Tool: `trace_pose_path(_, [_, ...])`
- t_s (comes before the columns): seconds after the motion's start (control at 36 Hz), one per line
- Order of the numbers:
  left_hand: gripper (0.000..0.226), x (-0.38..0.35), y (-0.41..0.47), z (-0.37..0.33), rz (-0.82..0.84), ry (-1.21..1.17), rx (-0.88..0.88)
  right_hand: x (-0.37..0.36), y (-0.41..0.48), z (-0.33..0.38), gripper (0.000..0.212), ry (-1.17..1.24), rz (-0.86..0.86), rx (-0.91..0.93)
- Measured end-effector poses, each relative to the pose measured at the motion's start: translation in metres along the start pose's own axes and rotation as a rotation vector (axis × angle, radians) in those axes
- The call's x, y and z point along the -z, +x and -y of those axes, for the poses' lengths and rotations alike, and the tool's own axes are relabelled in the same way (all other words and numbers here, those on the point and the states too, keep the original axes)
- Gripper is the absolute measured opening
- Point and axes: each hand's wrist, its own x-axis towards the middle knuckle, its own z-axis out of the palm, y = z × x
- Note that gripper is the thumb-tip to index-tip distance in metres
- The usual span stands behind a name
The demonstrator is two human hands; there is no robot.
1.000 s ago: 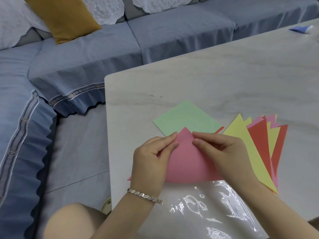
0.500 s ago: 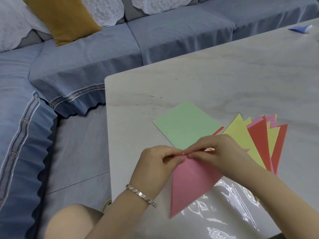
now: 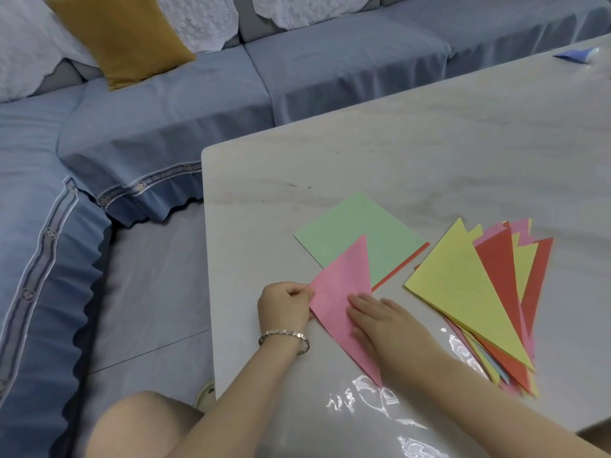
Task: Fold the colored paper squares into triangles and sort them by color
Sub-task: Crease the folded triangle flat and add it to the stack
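Observation:
A pink paper triangle (image 3: 344, 285) lies folded on the table, its upper tip over the green square (image 3: 360, 236). My left hand (image 3: 284, 304) pinches the triangle's left corner. My right hand (image 3: 380, 317) lies flat on the triangle with straight fingers, pressing it down. Under the green square a red sheet (image 3: 401, 266) shows as a thin edge. To the right lies a fanned pile of folded triangles (image 3: 476, 292), yellow on top, with red, pink and light blue ones beneath.
The pale marble table (image 3: 429, 153) has its left edge close to my left hand. A blue sofa (image 3: 165, 127) with a mustard cushion (image 3: 122, 38) stands beyond. A small blue object (image 3: 575, 56) lies at the table's far right. My knee (image 3: 142, 424) shows below.
The pink triangle has been turned and laid flat on the table. My right hand has gone from pinching its tip to pressing flat on it; my left hand now pinches the left corner.

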Motion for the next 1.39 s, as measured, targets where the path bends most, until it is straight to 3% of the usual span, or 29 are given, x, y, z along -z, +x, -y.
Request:
trace_pose_path(0.14, [0.012, -0.001, 0.003, 0.006, -0.01, 0.081, -0.04, -0.002, -0.007, -0.011, 0.077, -0.105, 0.005, -0.069])
trace_pose_path(0.25, [0.008, 0.0, 0.003, 0.009, -0.011, 0.083, -0.044, 0.006, 0.01, -0.01, 0.051, -0.1, 0.012, -0.154])
trace_pose_path(0.36, [0.008, 0.0, 0.004, 0.011, -0.016, 0.076, -0.05, 0.015, 0.042, -0.018, 0.05, -0.084, 0.149, -0.162])
trace_pose_path(0.53, [0.009, 0.001, 0.007, 0.013, 0.0, 0.076, -0.036, 0.022, 0.084, -0.031, 0.046, -0.069, 0.141, -0.23])
trace_pose_path(0.69, [0.011, -0.001, 0.006, 0.014, -0.011, 0.064, -0.033, 0.031, 0.095, -0.045, 0.038, -0.024, 0.09, -0.17])
trace_pose_path(0.94, [0.009, -0.002, 0.006, 0.014, -0.028, 0.098, -0.053, 0.04, 0.064, -0.052, 0.098, -0.06, 0.338, -0.096])
trace_pose_path(1.28, [0.011, -0.001, 0.004, 0.012, -0.03, 0.094, -0.045, 0.028, 0.0, -0.019, 0.126, -0.093, 0.401, 0.016])
trace_pose_path(1.39, [0.02, 0.0, 0.003, 0.012, -0.03, 0.026, -0.01, 0.022, -0.007, -0.017, 0.125, 0.031, 0.367, 0.05])
